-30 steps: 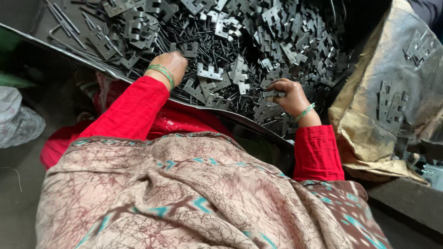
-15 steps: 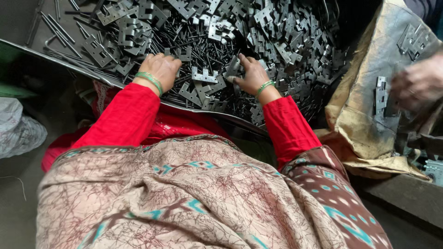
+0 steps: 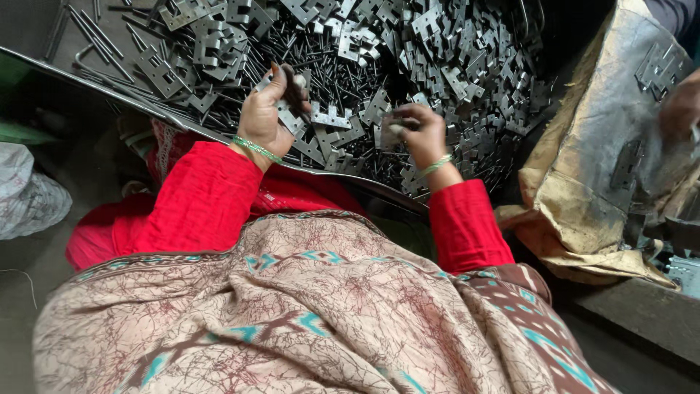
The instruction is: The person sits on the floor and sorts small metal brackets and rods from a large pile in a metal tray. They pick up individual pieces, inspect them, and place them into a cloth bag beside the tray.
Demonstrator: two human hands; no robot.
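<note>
A large dark metal tray (image 3: 109,82) holds a heap of grey stamped metal hinge plates (image 3: 437,51) and thin metal pins (image 3: 306,44). My left hand (image 3: 266,109), with a green bangle at the wrist, is raised over the near part of the heap and grips a hinge plate (image 3: 281,87) between thumb and fingers. My right hand (image 3: 415,131), also with a green bangle, is closed around another hinge plate (image 3: 390,128) just to the right. Both sleeves are red. A patterned beige shawl (image 3: 313,314) covers my lap.
A worn brown sack (image 3: 598,146) with more hinge plates lies at the right. Another person's hand (image 3: 682,109) reaches over it at the right edge. A pale bundle (image 3: 25,193) lies on the floor at left.
Both hands have come together near the middle of the heap and lifted off it. Each now grips a hinge plate. The other person's hand has appeared at the right.
</note>
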